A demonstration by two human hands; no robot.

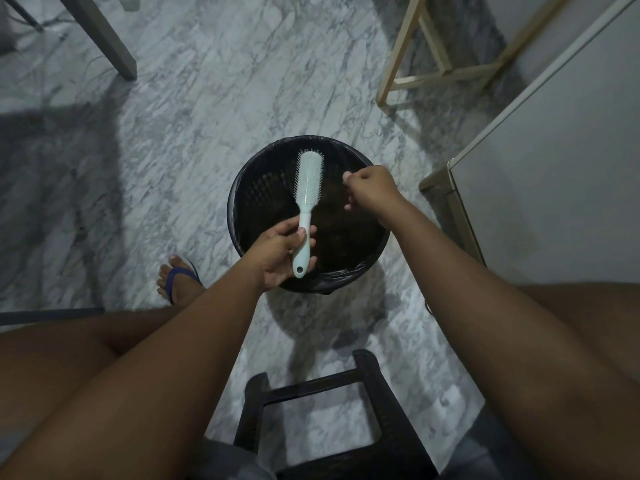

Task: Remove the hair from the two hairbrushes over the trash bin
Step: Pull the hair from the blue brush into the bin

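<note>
A pale mint hairbrush (307, 188) is held over the round black trash bin (242, 188), bristle head pointing away from me. My left hand (277, 254) grips its handle near the end. My right hand (370, 188) hovers over the bin to the right of the brush head, fingers curled together; whether any hair is pinched in them is too small and dark to tell. Only one brush is in view. The bin has a dark liner, and its inside is dim.
I sit with both bare thighs in view; a foot in a blue flip-flop (180, 278) rests left of the bin. A dark plastic stool (325, 427) stands between my knees. A white cabinet (540, 161) is at right, wooden stool legs (433, 64) beyond, a table leg (107, 36) far left.
</note>
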